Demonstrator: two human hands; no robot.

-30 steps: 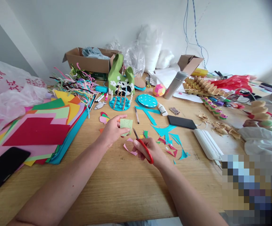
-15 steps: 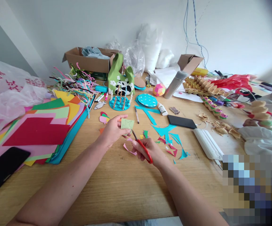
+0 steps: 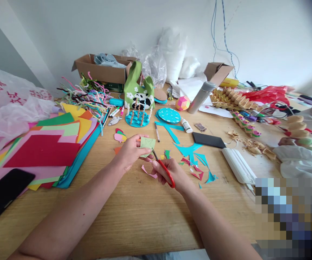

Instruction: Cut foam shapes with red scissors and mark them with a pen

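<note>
1. Lower left of the frame: a black phone (image 3: 7, 196) lies at the front corner of the sheets (image 3: 36, 151), a colourful pile filling the left side of the table (image 3: 134, 220).
2. Centre, slightly right: the person's right hand (image 3: 171, 173) grips the red-handled scissors (image 3: 165, 169), fingers curled round the handles, blades pointing up and left.
3. Centre: the left hand (image 3: 130, 151) pinches the green paper (image 3: 147, 143), thumb on its face, above the table. A star outline is drawn on it. The blade tips are at its lower right edge; whether they have cut in cannot be told.
4. Right of centre: blue scraps (image 3: 190, 151) and a red scrap (image 3: 198, 175) lie near the right hand.
5. Just beyond the paper: a pen (image 3: 157, 132).
6. Upper middle: patterned discs (image 3: 168, 115), a ball (image 3: 183, 103) beside a grey flask (image 3: 201, 98), and a panda bag (image 3: 139, 90).
7. Farther, upper left of centre: an open box (image 3: 104, 74).
</note>
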